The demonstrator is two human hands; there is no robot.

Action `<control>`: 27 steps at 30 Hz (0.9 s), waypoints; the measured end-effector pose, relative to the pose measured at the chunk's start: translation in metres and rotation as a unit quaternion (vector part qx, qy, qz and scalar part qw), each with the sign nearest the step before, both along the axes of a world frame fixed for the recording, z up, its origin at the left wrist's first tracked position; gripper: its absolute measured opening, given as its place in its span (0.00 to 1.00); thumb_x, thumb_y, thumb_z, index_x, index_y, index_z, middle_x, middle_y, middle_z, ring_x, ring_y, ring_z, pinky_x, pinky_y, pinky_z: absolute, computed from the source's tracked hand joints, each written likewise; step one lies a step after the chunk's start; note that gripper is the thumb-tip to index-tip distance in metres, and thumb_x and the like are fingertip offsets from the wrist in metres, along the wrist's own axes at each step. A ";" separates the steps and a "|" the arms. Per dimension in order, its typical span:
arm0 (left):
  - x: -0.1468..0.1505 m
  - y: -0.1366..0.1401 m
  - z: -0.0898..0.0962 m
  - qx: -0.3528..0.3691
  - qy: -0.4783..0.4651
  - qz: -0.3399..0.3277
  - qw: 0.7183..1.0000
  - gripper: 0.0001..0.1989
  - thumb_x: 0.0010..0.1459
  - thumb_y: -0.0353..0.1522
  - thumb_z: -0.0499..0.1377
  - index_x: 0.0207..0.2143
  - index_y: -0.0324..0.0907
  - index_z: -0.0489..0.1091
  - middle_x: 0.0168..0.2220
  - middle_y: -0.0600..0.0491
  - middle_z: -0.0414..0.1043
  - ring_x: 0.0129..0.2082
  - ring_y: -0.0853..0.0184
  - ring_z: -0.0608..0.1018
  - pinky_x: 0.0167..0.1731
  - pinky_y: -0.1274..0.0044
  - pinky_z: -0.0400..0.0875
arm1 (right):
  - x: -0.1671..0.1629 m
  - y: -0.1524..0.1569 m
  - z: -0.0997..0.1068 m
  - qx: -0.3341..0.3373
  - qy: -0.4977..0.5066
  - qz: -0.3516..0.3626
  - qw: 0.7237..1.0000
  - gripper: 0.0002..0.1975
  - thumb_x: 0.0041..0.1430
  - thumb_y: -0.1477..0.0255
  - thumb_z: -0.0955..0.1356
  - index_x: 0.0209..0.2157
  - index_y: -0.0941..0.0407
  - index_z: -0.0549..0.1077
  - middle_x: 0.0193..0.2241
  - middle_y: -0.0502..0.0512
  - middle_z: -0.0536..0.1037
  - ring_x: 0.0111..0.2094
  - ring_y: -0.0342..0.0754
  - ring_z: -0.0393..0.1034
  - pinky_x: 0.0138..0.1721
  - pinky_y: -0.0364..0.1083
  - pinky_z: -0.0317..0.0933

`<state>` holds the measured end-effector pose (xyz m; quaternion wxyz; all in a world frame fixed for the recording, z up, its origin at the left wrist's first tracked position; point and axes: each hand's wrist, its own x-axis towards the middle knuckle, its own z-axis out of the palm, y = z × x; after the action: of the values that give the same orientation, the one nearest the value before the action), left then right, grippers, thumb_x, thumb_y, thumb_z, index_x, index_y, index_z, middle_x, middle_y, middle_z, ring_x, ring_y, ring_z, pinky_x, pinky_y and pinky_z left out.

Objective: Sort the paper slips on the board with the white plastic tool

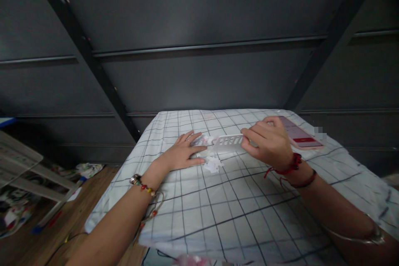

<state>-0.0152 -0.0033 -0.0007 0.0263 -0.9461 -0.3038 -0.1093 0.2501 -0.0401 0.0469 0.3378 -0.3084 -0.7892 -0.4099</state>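
The scene is dim, with the dark wall panels (pixel 199 16) in the upper frame nearly swallowing detail. Soft, even light falls on the checked sheet (pixel 237 208), casting only faint shadows. Straight beams bow near the edges from wide-angle distortion. The lower edge and far corners are blurred; a small pixelated patch sits at right.

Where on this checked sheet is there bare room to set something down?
The near sheet between the two forearms is bare. Crowded at the far end: left hand on white scraps, right hand pinching a white slotted strip, phone behind it.
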 end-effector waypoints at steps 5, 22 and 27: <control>0.001 -0.003 0.002 -0.006 0.002 -0.004 1.000 0.26 0.58 0.49 0.50 0.55 0.49 0.58 0.61 0.49 0.43 0.59 0.48 0.47 0.53 0.57 0.46 | 0.004 -0.001 0.003 0.020 0.010 -0.013 1.000 0.05 0.49 0.78 0.64 0.24 0.58 0.70 0.16 0.47 0.69 0.21 0.41 0.61 0.33 0.47 0.52; 0.000 -0.003 0.002 -0.039 0.024 0.036 0.998 0.28 0.58 0.51 0.46 0.55 0.46 0.60 0.62 0.48 0.39 0.59 0.47 0.43 0.54 0.58 0.44 | -0.006 0.003 -0.004 0.012 -0.010 0.002 1.000 0.06 0.51 0.78 0.63 0.24 0.58 0.70 0.16 0.46 0.69 0.21 0.41 0.60 0.33 0.46 0.52; -0.002 -0.002 0.001 -0.037 0.026 0.036 0.998 0.28 0.58 0.51 0.46 0.56 0.48 0.57 0.63 0.50 0.37 0.59 0.48 0.42 0.55 0.59 0.42 | 0.000 0.000 0.000 0.007 -0.009 -0.008 1.000 0.07 0.50 0.78 0.63 0.22 0.57 0.68 0.15 0.46 0.68 0.21 0.42 0.60 0.33 0.46 0.52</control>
<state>-0.0169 -0.0050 0.0001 0.0027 -0.9375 -0.3405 -0.0722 0.2505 -0.0399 0.0474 0.3295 -0.3088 -0.7865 -0.4213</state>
